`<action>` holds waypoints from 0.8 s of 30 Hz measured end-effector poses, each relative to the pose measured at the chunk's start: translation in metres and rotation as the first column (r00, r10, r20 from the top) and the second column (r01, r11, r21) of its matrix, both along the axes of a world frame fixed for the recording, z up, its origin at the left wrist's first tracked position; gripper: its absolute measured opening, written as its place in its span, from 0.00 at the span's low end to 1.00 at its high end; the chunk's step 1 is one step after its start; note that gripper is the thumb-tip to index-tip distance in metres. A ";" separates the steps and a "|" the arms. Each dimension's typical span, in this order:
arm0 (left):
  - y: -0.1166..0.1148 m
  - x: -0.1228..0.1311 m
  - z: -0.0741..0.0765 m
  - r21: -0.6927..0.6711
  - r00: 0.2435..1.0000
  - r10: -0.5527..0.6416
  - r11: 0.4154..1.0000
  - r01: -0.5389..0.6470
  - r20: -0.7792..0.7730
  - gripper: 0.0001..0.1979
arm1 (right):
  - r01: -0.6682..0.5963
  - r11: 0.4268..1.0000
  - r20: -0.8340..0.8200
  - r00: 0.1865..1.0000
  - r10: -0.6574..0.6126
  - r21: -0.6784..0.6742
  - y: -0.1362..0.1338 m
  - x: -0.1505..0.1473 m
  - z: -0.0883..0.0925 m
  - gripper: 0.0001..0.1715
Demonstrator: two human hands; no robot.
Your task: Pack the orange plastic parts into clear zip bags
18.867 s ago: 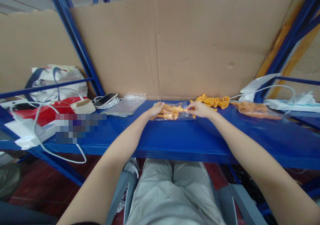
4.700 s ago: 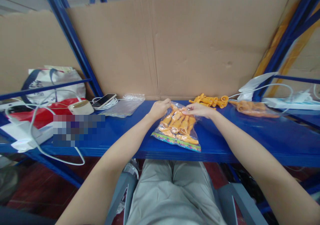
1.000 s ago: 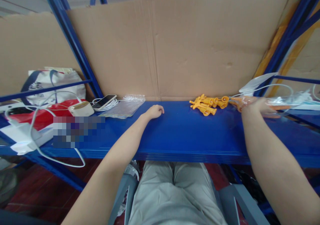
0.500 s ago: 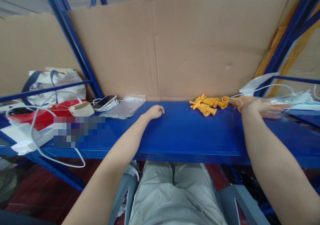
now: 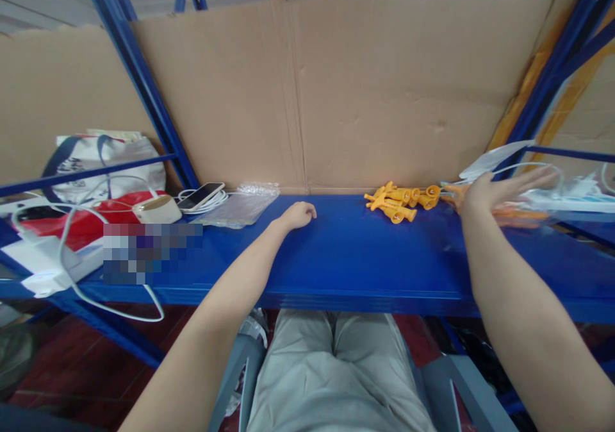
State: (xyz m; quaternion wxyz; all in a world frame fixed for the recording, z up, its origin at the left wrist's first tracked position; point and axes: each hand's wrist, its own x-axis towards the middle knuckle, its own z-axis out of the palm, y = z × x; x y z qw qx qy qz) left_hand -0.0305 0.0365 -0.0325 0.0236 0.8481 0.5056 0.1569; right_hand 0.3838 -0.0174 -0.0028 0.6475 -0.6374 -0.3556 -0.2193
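Note:
My left hand (image 5: 298, 214) rests on the blue shelf (image 5: 336, 259) with its fingers curled and nothing in it. My right hand (image 5: 500, 188) hovers at the right, fingers stretched out and blurred, just above clear bags of orange plastic pieces (image 5: 521, 214) that lie on the shelf. A loose pile of orange plastic pieces (image 5: 401, 201) lies between my hands, close to the cardboard back wall.
A stack of empty clear bags (image 5: 240, 202) and a phone (image 5: 202, 193) on white cable lie to the left. Further left are a tote bag (image 5: 103, 156), a red item and white chargers. A white power strip (image 5: 576, 201) sits far right. Cardboard (image 5: 336, 92) closes off the back.
The filled bag that both hands held has been carried right and laid on the other filled bags. My right hand has now lifted off it with fingers spread. My left hand stays still.

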 end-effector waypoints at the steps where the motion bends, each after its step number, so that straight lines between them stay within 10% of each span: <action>1: 0.000 0.000 0.000 0.011 1.000 0.001 1.000 -0.001 0.000 0.17 | 0.054 0.998 -0.086 0.995 -0.051 0.030 -0.005 -0.009 0.005 0.48; 10: -0.016 0.000 0.010 0.162 0.939 0.343 0.925 -0.343 0.031 0.19 | -0.326 0.899 0.332 0.847 0.415 -0.291 0.001 -0.078 0.019 0.35; 15: -0.013 -0.018 0.013 0.166 0.793 0.602 0.775 -0.609 0.096 0.32 | -0.286 0.688 0.388 0.655 0.649 -0.667 0.018 -0.104 -0.008 0.37; 20: -0.001 -0.044 0.006 -0.011 0.666 0.743 0.668 -0.744 0.064 0.40 | -0.174 0.323 0.207 0.477 0.854 -0.930 0.031 -0.106 -0.030 0.32; 24: 0.004 -0.052 0.005 -0.199 0.612 0.790 0.606 -0.771 0.033 0.36 | -0.141 0.294 0.216 0.406 0.888 -0.945 0.039 -0.100 -0.036 0.28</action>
